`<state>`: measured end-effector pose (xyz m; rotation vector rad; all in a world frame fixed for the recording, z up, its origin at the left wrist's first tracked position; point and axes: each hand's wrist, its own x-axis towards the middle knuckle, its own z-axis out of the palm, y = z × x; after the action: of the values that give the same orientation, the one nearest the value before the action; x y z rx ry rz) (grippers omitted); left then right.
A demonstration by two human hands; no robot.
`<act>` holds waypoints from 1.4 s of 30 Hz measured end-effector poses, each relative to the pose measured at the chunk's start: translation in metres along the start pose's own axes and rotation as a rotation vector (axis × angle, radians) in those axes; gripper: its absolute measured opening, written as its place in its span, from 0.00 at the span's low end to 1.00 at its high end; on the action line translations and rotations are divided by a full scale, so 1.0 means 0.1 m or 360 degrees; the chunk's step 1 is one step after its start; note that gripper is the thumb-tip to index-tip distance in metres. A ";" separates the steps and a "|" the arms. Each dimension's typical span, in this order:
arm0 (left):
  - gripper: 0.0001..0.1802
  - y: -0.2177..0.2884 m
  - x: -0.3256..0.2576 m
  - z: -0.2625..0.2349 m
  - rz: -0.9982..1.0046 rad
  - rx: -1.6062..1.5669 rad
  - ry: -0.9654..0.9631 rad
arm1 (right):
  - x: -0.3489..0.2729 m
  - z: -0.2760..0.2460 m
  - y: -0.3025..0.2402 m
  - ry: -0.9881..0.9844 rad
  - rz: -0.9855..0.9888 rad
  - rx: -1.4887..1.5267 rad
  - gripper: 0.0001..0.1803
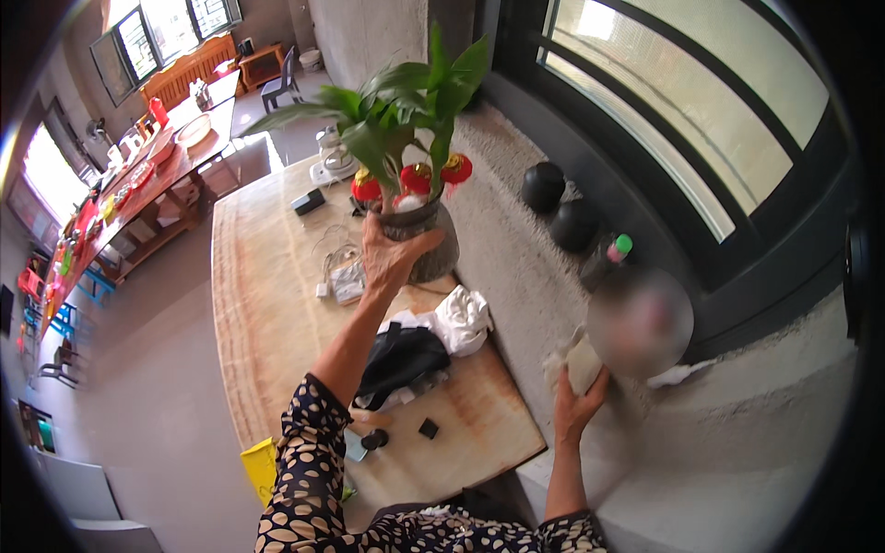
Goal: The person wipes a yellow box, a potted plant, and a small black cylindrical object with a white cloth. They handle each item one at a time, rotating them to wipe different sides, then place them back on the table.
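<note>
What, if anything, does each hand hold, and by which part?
Left hand: the grey plant pot, gripped near its rim. Right hand: a pale cloth, by its near edge.

No words, numbers or signs can be read here. The red ornaments (pixel 416 180) by the plant (pixel 373 136) carry gold patches, too small to tell as writing or pattern. Any print on the yellow item (pixel 262 468) at the table's (pixel 263 323) near left edge is too unclear to make out.
</note>
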<state>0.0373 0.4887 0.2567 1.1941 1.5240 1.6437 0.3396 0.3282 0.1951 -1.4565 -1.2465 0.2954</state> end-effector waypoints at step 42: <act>0.36 0.42 -2.99 -2.04 -0.0433 -0.0692 -0.0258 | -1.84 -0.07 -2.11 -0.0913 -0.1112 0.0266 0.30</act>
<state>-0.0134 0.1276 0.2450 0.8223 1.0982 1.5476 0.1612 0.1351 0.2919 -0.7309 -2.0506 0.3360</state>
